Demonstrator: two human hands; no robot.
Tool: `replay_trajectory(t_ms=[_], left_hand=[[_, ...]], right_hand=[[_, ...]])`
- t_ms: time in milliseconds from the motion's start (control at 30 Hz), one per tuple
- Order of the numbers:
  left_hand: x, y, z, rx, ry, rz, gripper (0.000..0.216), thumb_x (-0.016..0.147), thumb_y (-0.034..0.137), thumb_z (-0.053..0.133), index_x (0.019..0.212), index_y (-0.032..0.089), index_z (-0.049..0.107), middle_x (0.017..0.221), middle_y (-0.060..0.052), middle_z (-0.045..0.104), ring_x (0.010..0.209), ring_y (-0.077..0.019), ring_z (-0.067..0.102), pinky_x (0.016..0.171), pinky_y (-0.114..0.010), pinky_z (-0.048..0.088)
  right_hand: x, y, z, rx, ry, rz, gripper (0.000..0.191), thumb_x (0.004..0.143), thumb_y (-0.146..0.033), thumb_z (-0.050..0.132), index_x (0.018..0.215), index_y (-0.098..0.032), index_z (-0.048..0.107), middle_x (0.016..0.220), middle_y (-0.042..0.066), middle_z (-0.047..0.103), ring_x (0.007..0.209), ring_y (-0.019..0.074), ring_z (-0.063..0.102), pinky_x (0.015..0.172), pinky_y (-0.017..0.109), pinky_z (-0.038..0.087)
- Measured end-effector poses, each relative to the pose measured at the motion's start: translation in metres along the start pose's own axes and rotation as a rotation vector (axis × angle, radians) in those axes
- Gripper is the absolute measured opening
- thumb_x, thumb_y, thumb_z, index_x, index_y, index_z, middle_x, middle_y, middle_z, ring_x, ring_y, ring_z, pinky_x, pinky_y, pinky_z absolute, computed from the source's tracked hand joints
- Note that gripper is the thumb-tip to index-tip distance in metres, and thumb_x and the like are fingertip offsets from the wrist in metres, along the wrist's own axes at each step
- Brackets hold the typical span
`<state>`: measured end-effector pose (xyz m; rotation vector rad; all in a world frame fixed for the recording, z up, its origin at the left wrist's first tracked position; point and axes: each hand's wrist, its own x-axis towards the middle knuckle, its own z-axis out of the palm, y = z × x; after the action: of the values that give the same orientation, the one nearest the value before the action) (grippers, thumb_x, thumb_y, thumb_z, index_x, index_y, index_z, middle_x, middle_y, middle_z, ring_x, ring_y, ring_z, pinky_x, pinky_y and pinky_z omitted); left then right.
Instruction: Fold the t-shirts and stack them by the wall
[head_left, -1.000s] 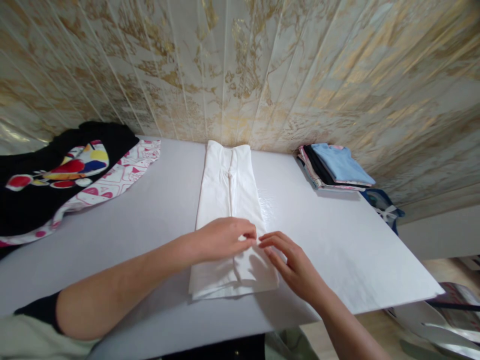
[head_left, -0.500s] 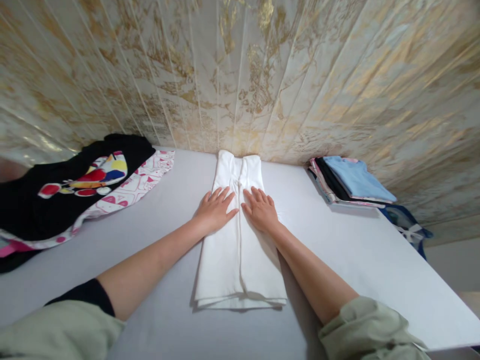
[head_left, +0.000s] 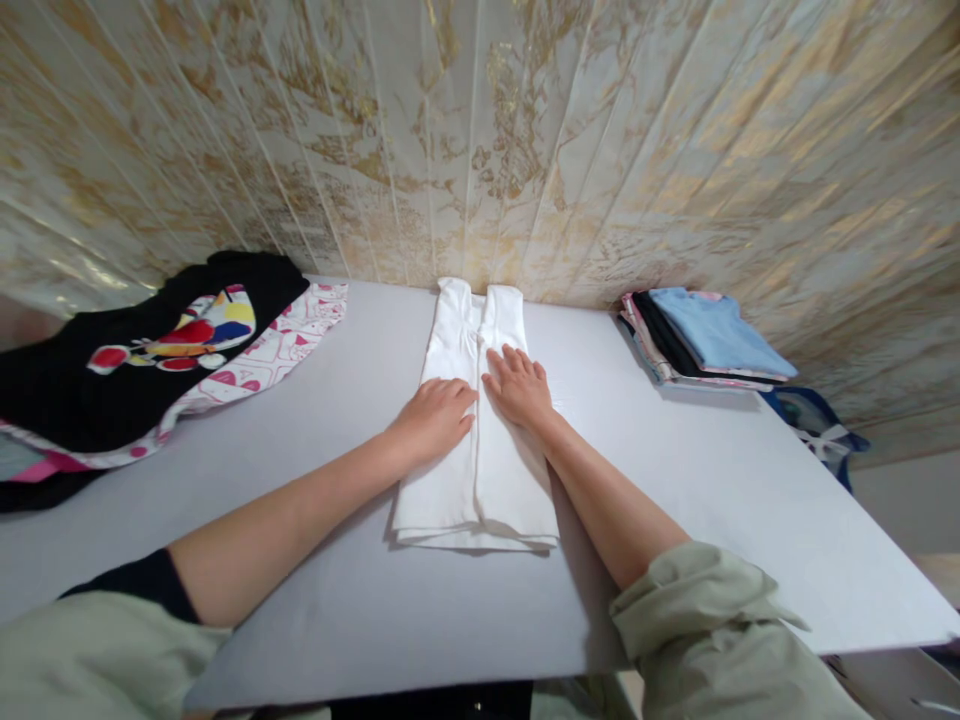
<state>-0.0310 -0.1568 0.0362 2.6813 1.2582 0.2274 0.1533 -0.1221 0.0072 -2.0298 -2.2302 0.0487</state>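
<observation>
A folded white garment (head_left: pixel 517 500) lies lengthwise on the table in the middle of the view. Its two side panels meet along a centre line, and two narrow ends stick out at the far end. My left hand (head_left: pixel 436 415) rests on the left panel, fingers close together and pointing right, tips near the centre line. On the right panel my right hand (head_left: pixel 520 387) lies flat with its fingers slightly spread. Neither hand grips the cloth.
A stack of folded clothes (head_left: pixel 705 335), light blue on top, sits at the back right of the white table (head_left: pixel 315 600). At left lies a heap with a black printed garment (head_left: pixel 150 345). A blue bag-like item (head_left: pixel 817 430) is beyond the right edge. Behind hangs a gold-patterned curtain (head_left: pixel 480 150).
My left hand has turned, its fingers drawn together and now pointing right at the centre line. My right hand stays on the right panel. The view has tilted down, showing the table's front edge.
</observation>
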Motion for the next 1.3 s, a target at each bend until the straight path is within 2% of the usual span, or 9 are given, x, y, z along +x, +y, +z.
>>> replay_trajectory(t_ms=[100, 200, 300, 467, 633, 833, 1067, 1167, 1300], left_hand=[[-0.031, 0.025, -0.008, -0.121, -0.057, 0.078, 0.019, 0.089, 0.017, 0.046, 0.102, 0.018, 0.059, 0.107, -0.008, 0.059, 0.102, -0.0218, 0.056, 0.092, -0.036, 0.044], [-0.057, 0.041, -0.013, -0.225, -0.117, 0.167, 0.014, 0.088, 0.014, 0.045, 0.092, 0.019, 0.057, 0.102, -0.007, 0.057, 0.097, -0.0209, 0.054, 0.086, -0.034, 0.045], [-0.073, 0.049, -0.016, -0.283, -0.122, 0.152, 0.006, 0.085, 0.018, 0.051, 0.091, 0.02, 0.052, 0.1, -0.006, 0.055, 0.094, -0.0208, 0.053, 0.083, -0.034, 0.045], [-0.082, 0.06, -0.005, -0.256, -0.021, 0.075, 0.031, 0.077, 0.038, 0.067, 0.09, 0.021, 0.044, 0.094, -0.003, 0.054, 0.088, -0.0224, 0.051, 0.081, -0.039, 0.043], [-0.082, 0.067, 0.009, -0.252, 0.092, 0.033, 0.023, 0.079, 0.028, 0.062, 0.086, 0.022, 0.04, 0.088, -0.001, 0.052, 0.086, -0.0212, 0.05, 0.083, -0.039, 0.04], [-0.084, 0.071, 0.012, -0.26, 0.083, 0.064, 0.017, 0.074, 0.012, 0.051, 0.084, 0.022, 0.041, 0.085, -0.001, 0.05, 0.085, -0.0205, 0.048, 0.084, -0.038, 0.039], [-0.085, 0.069, 0.012, -0.269, 0.05, 0.081, 0.012, 0.076, 0.013, 0.051, 0.082, 0.021, 0.044, 0.087, -0.001, 0.049, 0.087, -0.0203, 0.047, 0.083, -0.037, 0.039], [-0.085, 0.068, 0.013, -0.283, 0.038, 0.084, 0.012, 0.077, 0.014, 0.052, 0.083, 0.021, 0.046, 0.088, -0.002, 0.05, 0.089, -0.0205, 0.048, 0.083, -0.037, 0.039], [-0.085, 0.066, 0.013, -0.296, 0.039, 0.086, 0.011, 0.077, 0.013, 0.052, 0.082, 0.021, 0.046, 0.089, -0.002, 0.051, 0.089, -0.0207, 0.048, 0.082, -0.037, 0.039]], right_hand=[[0.001, 0.0, 0.0, 0.018, 0.01, -0.007, 0.055, 0.099, -0.047, 0.029, 0.151, -0.028, 0.029, 0.159, 0.006, 0.023, 0.145, 0.027, 0.02, 0.114, 0.051, 0.018], [0.002, 0.002, -0.004, 0.078, 0.029, -0.02, 0.052, 0.099, -0.044, 0.034, 0.148, -0.027, 0.035, 0.157, 0.008, 0.029, 0.144, 0.0265, 0.023, 0.114, 0.051, 0.02], [-0.012, 0.007, -0.015, 0.178, 0.055, -0.035, 0.049, 0.098, -0.039, 0.039, 0.144, -0.021, 0.041, 0.152, 0.012, 0.037, 0.14, 0.0254, 0.032, 0.112, 0.047, 0.026], [-0.084, 0.011, -0.048, 0.339, 0.031, -0.28, 0.049, 0.094, -0.036, 0.049, 0.14, -0.02, 0.046, 0.145, 0.014, 0.045, 0.134, 0.0259, 0.041, 0.109, 0.045, 0.035], [-0.167, 0.005, -0.059, 0.41, -0.148, -0.391, 0.058, 0.09, -0.039, 0.056, 0.144, -0.023, 0.04, 0.148, 0.013, 0.041, 0.137, 0.0254, 0.037, 0.11, 0.047, 0.036], [-0.195, 0.0, -0.037, 0.381, -0.044, -0.324, 0.05, 0.088, -0.017, 0.048, 0.137, -0.022, 0.045, 0.144, 0.012, 0.044, 0.138, 0.0254, 0.035, 0.113, 0.053, 0.03], [-0.202, 0.002, -0.032, 0.423, 0.089, -0.315, 0.055, 0.079, 0.001, 0.039, 0.129, -0.022, 0.047, 0.138, 0.012, 0.047, 0.131, 0.0229, 0.042, 0.106, 0.048, 0.04], [-0.206, 0.003, -0.031, 0.457, 0.126, -0.239, 0.043, 0.076, 0.002, 0.041, 0.11, -0.022, 0.052, 0.125, 0.01, 0.054, 0.119, 0.0226, 0.05, 0.098, 0.044, 0.045], [-0.212, 0.006, -0.029, 0.5, 0.166, -0.115, 0.028, 0.075, 0.001, 0.043, 0.09, -0.022, 0.051, 0.101, 0.006, 0.058, 0.094, 0.0195, 0.056, 0.08, 0.034, 0.049]])
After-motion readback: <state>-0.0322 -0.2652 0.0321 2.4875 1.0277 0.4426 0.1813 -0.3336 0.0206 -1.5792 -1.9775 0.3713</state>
